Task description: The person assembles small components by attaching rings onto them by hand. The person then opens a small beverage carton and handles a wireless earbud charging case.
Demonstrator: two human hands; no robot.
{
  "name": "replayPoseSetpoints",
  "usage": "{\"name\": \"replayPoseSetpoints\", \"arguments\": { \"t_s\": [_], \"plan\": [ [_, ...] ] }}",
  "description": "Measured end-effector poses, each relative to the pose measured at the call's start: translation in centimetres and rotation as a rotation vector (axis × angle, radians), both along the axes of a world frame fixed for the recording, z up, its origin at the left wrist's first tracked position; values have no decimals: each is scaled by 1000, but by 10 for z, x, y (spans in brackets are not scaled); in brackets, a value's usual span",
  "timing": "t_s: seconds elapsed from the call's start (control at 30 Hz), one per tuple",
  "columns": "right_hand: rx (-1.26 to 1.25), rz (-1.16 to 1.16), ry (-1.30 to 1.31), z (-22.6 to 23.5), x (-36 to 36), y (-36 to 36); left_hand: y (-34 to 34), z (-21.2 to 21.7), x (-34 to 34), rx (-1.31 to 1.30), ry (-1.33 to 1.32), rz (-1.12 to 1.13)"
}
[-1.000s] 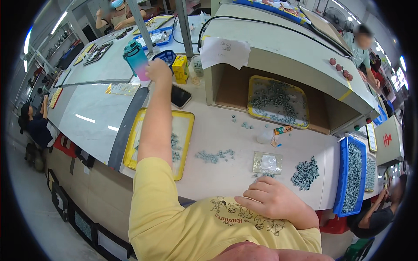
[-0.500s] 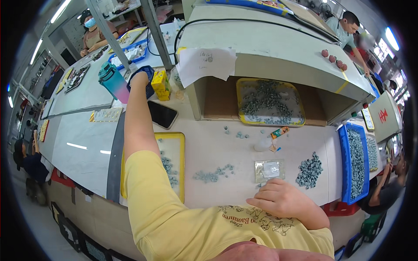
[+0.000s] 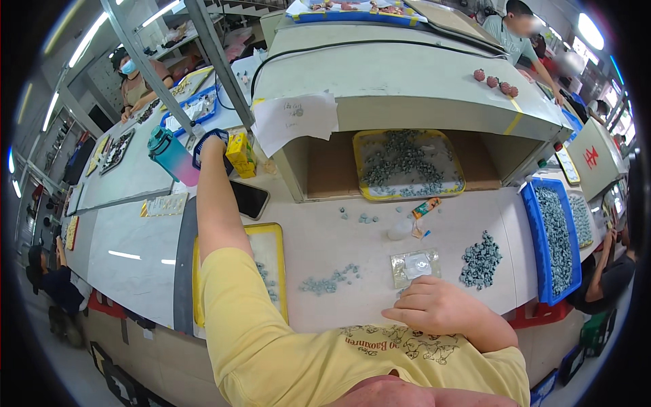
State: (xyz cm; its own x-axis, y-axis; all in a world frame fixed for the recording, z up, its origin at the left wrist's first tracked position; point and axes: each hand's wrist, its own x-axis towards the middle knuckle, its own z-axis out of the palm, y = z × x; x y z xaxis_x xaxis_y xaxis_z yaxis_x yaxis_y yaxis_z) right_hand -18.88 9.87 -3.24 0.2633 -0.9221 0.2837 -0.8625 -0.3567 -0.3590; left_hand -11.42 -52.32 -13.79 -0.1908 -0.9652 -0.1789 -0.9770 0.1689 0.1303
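Observation:
At the far left my left arm stretches out, and my left hand (image 3: 213, 144) is down inside a dark blue basket (image 3: 197, 154); its fingers are hidden there. Beside the basket are a teal-to-pink bottle (image 3: 173, 157) and a yellow box (image 3: 241, 154). My right hand (image 3: 434, 305) rests at the near table edge with its fingers curled; what lies under them, if anything, is hidden. Just beyond it lies a clear packet (image 3: 405, 273) with a white piece inside. To its right is a pile of small grey-green pieces (image 3: 481, 261); a looser scatter (image 3: 331, 279) lies left.
A black phone (image 3: 249, 199) lies near my left forearm, above a yellow-rimmed tray (image 3: 281, 271). Another yellow-rimmed tray (image 3: 363, 191) sits under the shelf (image 3: 420, 117). A blue crate (image 3: 534, 247) of pieces stands right. Several other people work around.
The whole view has shifted slightly with my head. My left hand stays in the basket, and my right hand keeps its place at the table edge.

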Motion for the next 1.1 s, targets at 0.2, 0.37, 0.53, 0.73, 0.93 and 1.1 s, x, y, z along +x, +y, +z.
{"name": "replayPoseSetpoints", "arguments": {
  "t_s": [0.2,0.37,0.53,0.73,0.93,1.1],
  "plan": [
    [-29,63,-62,5,0,18,24,46,59,-264,-158,-176],
    [-97,93,-171,10,9,33,125,107,149,-59,619,-109],
    [-35,-56,-353,8,30,41,322,145,173,299,1217,-186],
    [-16,-199,-771,-6,58,35,514,112,163,656,1368,-171],
    [-97,-27,-698,-15,50,59,584,69,146,1490,1771,-144],
    [-31,-145,-637,-33,37,90,605,73,128,1614,1619,-157]
  ]
}}
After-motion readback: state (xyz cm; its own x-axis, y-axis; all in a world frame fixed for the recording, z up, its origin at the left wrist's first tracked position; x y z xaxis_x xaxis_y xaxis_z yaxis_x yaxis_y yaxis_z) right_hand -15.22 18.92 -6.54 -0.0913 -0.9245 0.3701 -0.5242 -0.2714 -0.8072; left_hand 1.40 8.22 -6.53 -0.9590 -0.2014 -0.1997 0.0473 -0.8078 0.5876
